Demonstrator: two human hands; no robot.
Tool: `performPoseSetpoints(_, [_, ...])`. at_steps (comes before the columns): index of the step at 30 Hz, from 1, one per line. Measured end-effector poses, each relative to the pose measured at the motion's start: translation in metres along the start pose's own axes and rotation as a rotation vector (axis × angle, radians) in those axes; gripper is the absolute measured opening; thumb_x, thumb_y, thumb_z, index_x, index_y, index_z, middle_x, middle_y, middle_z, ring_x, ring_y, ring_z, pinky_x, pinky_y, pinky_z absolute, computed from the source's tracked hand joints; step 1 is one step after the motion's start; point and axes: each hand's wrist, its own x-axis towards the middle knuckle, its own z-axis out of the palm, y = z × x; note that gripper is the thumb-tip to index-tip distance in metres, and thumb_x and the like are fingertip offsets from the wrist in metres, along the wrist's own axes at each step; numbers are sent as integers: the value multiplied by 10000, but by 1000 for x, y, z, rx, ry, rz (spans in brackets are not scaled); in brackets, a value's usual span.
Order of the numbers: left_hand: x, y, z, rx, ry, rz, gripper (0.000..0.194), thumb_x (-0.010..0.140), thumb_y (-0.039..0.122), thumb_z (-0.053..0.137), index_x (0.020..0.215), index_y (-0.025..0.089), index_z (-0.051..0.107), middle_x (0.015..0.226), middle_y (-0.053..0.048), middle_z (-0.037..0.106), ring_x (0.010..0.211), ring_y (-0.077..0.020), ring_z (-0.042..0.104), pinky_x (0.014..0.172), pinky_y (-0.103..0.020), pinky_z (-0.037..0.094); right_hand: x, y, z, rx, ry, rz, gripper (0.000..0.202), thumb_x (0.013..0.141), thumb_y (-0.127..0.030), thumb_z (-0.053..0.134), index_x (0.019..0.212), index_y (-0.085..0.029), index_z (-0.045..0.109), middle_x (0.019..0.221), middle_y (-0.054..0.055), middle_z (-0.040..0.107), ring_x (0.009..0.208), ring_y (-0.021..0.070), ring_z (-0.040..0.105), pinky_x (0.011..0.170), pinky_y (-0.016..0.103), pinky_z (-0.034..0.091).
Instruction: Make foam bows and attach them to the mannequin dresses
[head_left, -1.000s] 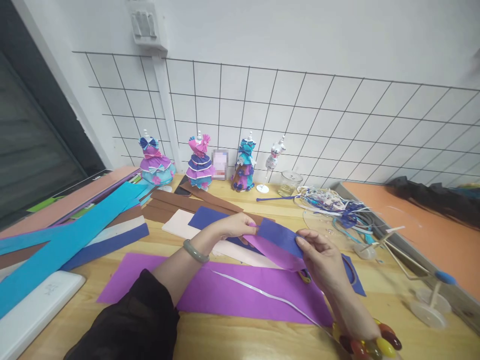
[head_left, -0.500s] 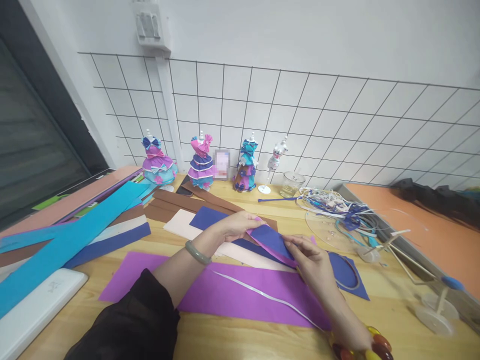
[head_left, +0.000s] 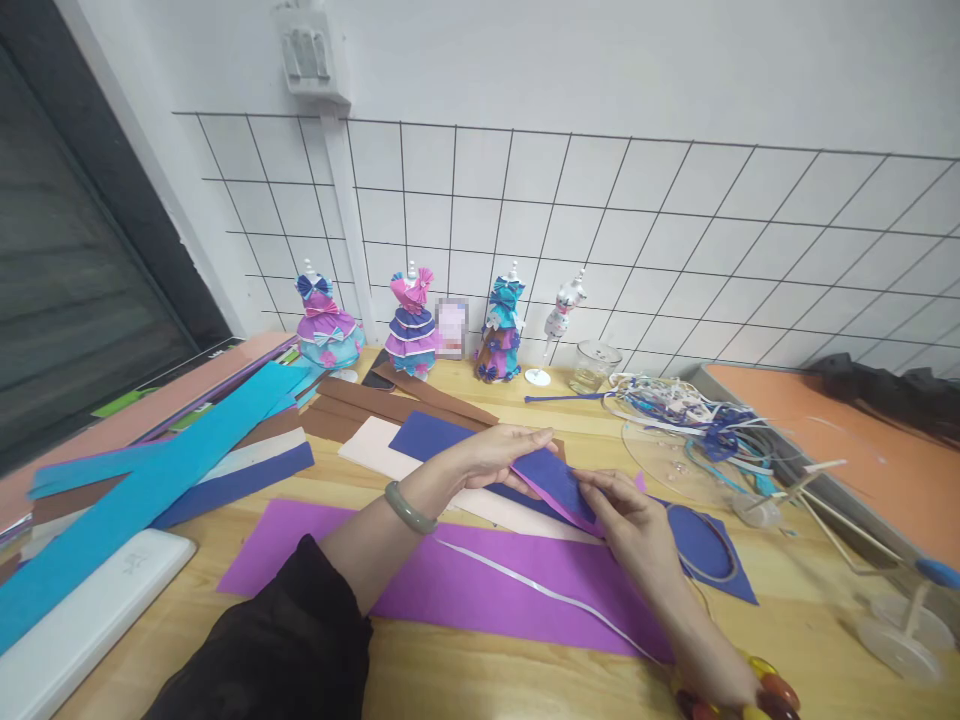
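Note:
Both my hands hold a folded crepe paper strip (head_left: 549, 478), dark blue on its upper face with a purple edge along the near side. My left hand (head_left: 504, 455) grips its left end, thumb stretched over the top and fingertips showing below. My right hand (head_left: 624, 508) pinches the right end between thumb and fingers. Below them a wide purple paper sheet (head_left: 457, 585) lies flat, with a thin white ribbon (head_left: 536, 587) across it. Pale pink paper (head_left: 373, 445) and dark blue paper (head_left: 427, 432) lie just behind my left hand.
Several small dress forms, including a bare one (head_left: 564, 310), stand along the wall beside a glass bowl (head_left: 595, 365). A ribbon tangle (head_left: 701, 415) and wooden stick frame (head_left: 847, 535) are right. Turquoise strips (head_left: 187, 465) and a white slab (head_left: 124, 590) lie left.
My left hand's grip has shifted, its thumb now straighter and its fingertips showing under the strip. The right hand keeps its pinch. The whole view has shifted slightly.

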Motion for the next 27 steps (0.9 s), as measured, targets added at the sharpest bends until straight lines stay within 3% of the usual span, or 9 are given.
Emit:
performPoseSetpoints(3, [-1,-1,2,18,-22,2,411,699,454,585,963,138,577,896,-71,590,773,-144,585,707,-352,498,0,1,0,-21,-1,-7,248,762,-399,537,877,-226,672,834,64,608,803,206,545,714,346,423])
performPoseSetpoints(9, [3,-5,-1,88,84,35,350,632,228,675,957,145,576,823,-31,598,679,-108,591,668,-287,502,0,2,1,-47,6,-17,244,760,-399,536,856,-218,669,830,69,614,806,209,554,705,339,435])
performPoseSetpoints(17, [3,-3,-4,71,97,52,298,649,254,660,900,108,594,839,-67,620,709,-128,601,700,-300,488,-3,0,3,-18,-61,50,302,760,-386,550,979,-188,614,892,79,619,776,200,576,653,324,481])
performPoseSetpoints(21, [2,-2,-2,30,81,52,296,636,284,675,853,100,594,825,-71,624,723,-141,603,740,-346,480,-3,-6,3,-30,-37,63,347,739,-392,571,1019,-188,592,966,83,634,870,222,585,735,349,477])
performPoseSetpoints(27, [3,-2,0,16,31,23,361,656,353,654,903,99,585,841,-79,626,725,-141,608,747,-351,474,-4,-13,3,-137,-6,50,351,740,-394,563,1022,-190,606,877,66,649,801,209,596,663,315,485])
